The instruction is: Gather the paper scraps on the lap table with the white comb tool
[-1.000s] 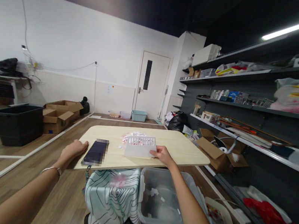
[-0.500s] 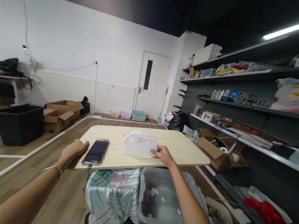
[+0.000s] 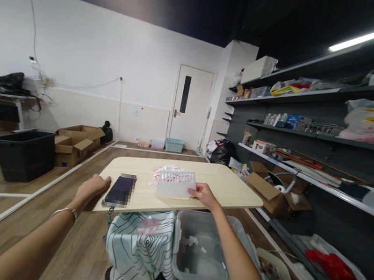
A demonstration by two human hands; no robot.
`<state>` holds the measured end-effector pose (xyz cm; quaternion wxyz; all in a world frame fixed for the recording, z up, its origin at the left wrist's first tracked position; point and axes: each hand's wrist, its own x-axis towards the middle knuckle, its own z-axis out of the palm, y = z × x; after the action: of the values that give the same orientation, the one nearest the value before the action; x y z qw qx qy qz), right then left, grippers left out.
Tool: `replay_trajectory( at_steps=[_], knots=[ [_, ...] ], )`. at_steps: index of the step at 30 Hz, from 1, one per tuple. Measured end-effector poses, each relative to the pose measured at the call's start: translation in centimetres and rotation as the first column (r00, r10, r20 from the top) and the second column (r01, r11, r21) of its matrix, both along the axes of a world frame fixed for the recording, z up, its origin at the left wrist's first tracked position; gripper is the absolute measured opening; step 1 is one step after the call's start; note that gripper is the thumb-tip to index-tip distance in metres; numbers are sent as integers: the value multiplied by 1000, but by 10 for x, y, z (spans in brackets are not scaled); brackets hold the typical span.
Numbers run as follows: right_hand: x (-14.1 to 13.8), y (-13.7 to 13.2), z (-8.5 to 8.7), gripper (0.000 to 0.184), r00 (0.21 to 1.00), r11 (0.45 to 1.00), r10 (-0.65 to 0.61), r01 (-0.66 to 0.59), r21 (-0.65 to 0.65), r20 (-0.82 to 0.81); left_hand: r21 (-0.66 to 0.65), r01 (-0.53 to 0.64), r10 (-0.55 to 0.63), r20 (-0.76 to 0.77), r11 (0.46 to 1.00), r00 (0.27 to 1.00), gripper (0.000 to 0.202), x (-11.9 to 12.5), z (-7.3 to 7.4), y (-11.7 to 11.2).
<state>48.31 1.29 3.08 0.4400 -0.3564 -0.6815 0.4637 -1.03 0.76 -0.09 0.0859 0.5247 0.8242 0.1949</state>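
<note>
My right hand [image 3: 204,195] grips the right edge of a white slotted tray [image 3: 175,184], which is tilted up off the light wooden table [image 3: 233,185]. Small red and white pieces [image 3: 165,169] lie in a heap behind the tray. My left hand [image 3: 93,186] rests curled on the table's near left edge, beside a dark phone [image 3: 120,190] lying flat. A silver bracelet is on my left wrist.
Under the table stand a clear plastic bin [image 3: 203,247] and a patterned bag [image 3: 142,244]. A black tub [image 3: 23,153] and cardboard boxes [image 3: 76,141] sit on the floor at left. Dark shelves [image 3: 316,132] full of goods line the right wall. A door [image 3: 190,107] is at the back.
The tray shifted slightly in my right hand and is a little more tilted toward me. My left hand has stayed by the phone.
</note>
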Motion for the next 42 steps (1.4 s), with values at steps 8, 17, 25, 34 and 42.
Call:
replay_trajectory(
  at_steps=[8,17,25,34,42],
  knots=[
    [0,3,-2,58,1000,1000,13,-13,26,5,-8,-24,24,12,1000,1000,83,4,5,-2],
    [0,3,-2,57,1000,998,22,-22,54,6,-13,-46,46,22,999,999,84,3,4,-2],
    [0,4,-3,59,992,996,44,-53,74,118,-14,-33,33,18,999,999,84,6,8,-4],
    [-2,0,1,58,992,996,60,-66,53,109,8,-9,9,5,1000,1000,84,1,1,-1],
    [-5,-1,0,59,988,995,69,-79,65,137,-8,-9,9,-1,1000,1000,84,4,5,-3]
  ],
)
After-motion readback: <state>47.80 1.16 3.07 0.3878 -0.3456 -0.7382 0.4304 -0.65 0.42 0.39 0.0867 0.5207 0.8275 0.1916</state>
